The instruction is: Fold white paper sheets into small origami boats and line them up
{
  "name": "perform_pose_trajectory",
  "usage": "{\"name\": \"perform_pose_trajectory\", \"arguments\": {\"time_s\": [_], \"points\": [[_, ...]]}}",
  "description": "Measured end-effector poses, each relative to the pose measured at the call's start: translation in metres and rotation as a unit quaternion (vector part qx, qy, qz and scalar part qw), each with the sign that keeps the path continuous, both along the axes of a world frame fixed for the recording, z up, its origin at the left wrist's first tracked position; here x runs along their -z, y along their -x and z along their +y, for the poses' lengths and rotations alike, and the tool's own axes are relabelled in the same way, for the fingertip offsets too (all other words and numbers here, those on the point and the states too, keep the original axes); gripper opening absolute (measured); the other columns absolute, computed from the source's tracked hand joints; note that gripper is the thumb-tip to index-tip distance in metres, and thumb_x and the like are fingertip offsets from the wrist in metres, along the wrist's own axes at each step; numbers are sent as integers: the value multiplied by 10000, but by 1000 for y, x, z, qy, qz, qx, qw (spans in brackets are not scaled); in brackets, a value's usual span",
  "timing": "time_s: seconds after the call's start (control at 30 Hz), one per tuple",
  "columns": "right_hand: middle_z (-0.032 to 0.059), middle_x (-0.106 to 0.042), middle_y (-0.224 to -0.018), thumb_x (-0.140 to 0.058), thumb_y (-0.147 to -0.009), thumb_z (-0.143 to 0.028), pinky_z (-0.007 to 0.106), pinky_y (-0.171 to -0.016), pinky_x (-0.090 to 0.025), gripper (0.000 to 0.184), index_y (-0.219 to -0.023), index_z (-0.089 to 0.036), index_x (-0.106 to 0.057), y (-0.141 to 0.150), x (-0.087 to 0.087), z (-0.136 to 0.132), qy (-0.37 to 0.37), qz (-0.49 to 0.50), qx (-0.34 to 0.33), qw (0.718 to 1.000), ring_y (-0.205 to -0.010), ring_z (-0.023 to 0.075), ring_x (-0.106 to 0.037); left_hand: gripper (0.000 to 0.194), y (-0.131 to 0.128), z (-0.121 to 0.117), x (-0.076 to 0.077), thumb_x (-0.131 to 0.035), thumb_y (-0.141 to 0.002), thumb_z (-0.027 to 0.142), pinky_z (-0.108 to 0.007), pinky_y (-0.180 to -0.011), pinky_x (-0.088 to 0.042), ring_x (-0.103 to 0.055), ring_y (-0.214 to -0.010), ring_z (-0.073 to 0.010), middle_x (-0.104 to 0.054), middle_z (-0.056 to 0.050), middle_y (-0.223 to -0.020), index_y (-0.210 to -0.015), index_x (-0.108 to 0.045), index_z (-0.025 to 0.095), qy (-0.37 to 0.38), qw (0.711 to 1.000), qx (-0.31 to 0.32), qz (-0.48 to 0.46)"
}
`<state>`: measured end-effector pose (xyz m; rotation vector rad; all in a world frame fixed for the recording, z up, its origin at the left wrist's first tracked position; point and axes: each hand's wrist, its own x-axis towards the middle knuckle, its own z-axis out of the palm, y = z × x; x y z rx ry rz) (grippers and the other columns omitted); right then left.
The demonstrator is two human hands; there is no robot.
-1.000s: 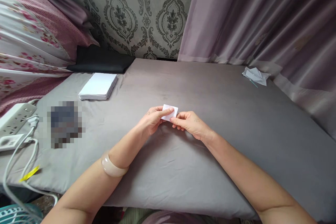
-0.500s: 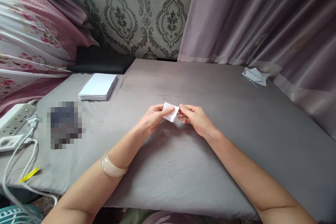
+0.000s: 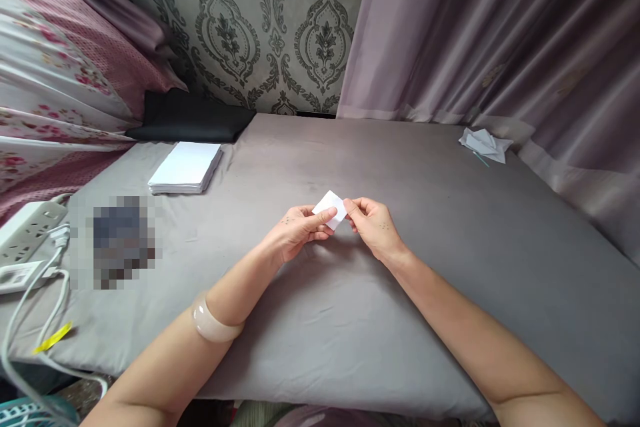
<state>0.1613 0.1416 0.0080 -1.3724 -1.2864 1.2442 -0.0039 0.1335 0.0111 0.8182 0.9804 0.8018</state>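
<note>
A small folded piece of white paper [image 3: 331,203] is held up between both hands, above the middle of the grey cloth. My left hand [image 3: 301,230] grips it from the left, thumb across its front and fingers behind. At its right corner, my right hand [image 3: 373,223] pinches the paper between thumb and forefinger. The paper is turned like a diamond, one corner pointing up. Its back side and the fingertips behind it are hidden.
A stack of white paper [image 3: 185,167] lies at the left, before a black folded item [image 3: 195,117]. Crumpled white papers [image 3: 485,143] sit at the far right. A power strip [image 3: 33,230] with cables is on the left edge, near a blurred-out object [image 3: 123,240].
The folded paper has turned so a corner points up and has risen slightly. My right hand has rotated, its fingers now closer together on the paper's corner.
</note>
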Motion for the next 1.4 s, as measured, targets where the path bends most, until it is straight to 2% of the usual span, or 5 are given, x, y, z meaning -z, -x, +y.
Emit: {"name": "perform_pose_trajectory", "arguments": {"time_s": [0.23,0.43,0.67,1.13,1.4], "points": [[1,-579,-681,-680,-689,-577,237,-539,-390,415,-701,-169,-607,-1,-3,1,57,58,11,997,-611,105,-489,317,2,1,3,-816,-657,329,-234,-636,-476,-609,-628,-102,-692,-61,-763,-840,-689,103,1,1000,-5,18],[18,-661,-731,-731,-689,-510,261,-624,-377,354,-778,-170,-688,-8,-3,4,83,101,-150,980,-684,127,-563,299,-2,-2,1,-776,-678,375,-231,-592,-405,-518,-571,-81,-633,-22,-661,-729,-655,107,-93,990,28,103],[6,-645,-702,-747,-665,-530,267,-624,-381,372,-768,-174,-707,-2,2,4,101,178,-85,975,-658,122,-541,312,-6,-4,5,-684,-762,438,-214,-608,-370,-489,-632,-83,-572,14,-688,-802,-634,133,-159,984,17,82],[26,-696,-789,-700,-709,-486,238,-607,-401,355,-870,-171,-734,-9,0,7,73,44,-127,988,-706,129,-580,385,-7,-1,10,-650,-751,508,-245,-560,-410,-511,-539,-99,-557,1,-577,-648,-565,147,-117,983,-22,141],[32,-700,-810,-631,-776,-315,290,-704,-459,183,-870,-179,-708,-23,16,38,-53,-172,-132,975,-741,170,-620,175,-4,8,28,-532,-828,180,-282,-728,-478,-569,-892,-173,-605,-61,-1027,-989,-595,210,-419,819,-6,392]]}}
